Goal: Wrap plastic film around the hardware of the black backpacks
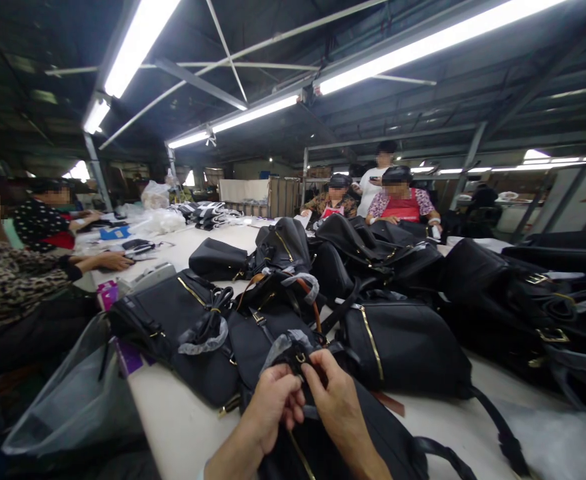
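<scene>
A black backpack (373,427) with a gold zipper lies in front of me, partly covered by my forearms. At its top, my left hand (277,403) is closed, thumb and fingers pinched together beside a small gold ring (301,358). Just right of that ring, my right hand (335,393) pinches with thumb and forefinger at the black strap end. The exact small part between the fingertips is hidden. Clear plastic wrap (280,347) surrounds the handle right behind my hands.
More black backpacks (413,340) with gold zippers are heaped across the white table (167,420). A clear plastic bag (80,393) hangs at the left edge. Several people sit or stand around, one person's hand (117,261) resting at the left side. Plastic film (563,433) lies at right.
</scene>
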`<state>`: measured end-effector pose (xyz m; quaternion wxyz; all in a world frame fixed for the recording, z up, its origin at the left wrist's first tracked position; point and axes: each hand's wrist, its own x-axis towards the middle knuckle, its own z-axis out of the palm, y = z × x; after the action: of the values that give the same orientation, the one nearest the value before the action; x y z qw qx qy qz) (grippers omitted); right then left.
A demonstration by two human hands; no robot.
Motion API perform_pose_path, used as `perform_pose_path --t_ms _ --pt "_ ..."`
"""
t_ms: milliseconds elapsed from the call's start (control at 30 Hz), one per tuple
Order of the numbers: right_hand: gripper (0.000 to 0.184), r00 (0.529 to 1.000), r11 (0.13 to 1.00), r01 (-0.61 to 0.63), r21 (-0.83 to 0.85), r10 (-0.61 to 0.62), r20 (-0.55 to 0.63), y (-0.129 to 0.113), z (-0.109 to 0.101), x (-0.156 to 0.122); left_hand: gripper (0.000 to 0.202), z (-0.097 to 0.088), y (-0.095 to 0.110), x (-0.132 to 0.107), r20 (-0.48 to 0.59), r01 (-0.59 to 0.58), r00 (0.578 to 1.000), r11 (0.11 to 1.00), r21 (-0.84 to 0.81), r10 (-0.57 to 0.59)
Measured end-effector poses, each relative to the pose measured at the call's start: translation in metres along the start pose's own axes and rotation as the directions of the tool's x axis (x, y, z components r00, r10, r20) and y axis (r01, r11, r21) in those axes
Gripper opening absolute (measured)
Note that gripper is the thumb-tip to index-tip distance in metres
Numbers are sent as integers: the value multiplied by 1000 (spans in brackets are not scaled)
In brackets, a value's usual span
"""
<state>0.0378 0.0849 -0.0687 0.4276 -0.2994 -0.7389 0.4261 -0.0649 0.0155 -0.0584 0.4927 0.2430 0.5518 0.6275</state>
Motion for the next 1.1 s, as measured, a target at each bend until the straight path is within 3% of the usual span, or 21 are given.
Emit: perform_pose_path --t_ms 167,300,400,700,900,1100 --pt "11 1000 1000 22 8 -21 -14 2 3 -1 12 -4 5 -1 42 105 994 988 -111 -101" --pt "14 999 996 21 83 -25 40 2 -1 1 15 -10 7 -1 73 232 973 944 -236 -221" --pt "19 997 986 -8 167 -6 80 2 -6 4 15 -12 7 -2 91 255 967 918 -303 -238" --pt "31 974 912 -161 377 87 207 -5 -10 5 31 -3 -4 -4 93 88 994 938 -336 -60" --pt "31 969 888 -193 418 106 221 -6 -12 7 16 2 -8 -8 1 -86 996 956 -281 89" --pt "32 962 878 -218 426 119 246 -2 -11 8 21 1 -15 -1 -51 -171 985 957 -233 163"
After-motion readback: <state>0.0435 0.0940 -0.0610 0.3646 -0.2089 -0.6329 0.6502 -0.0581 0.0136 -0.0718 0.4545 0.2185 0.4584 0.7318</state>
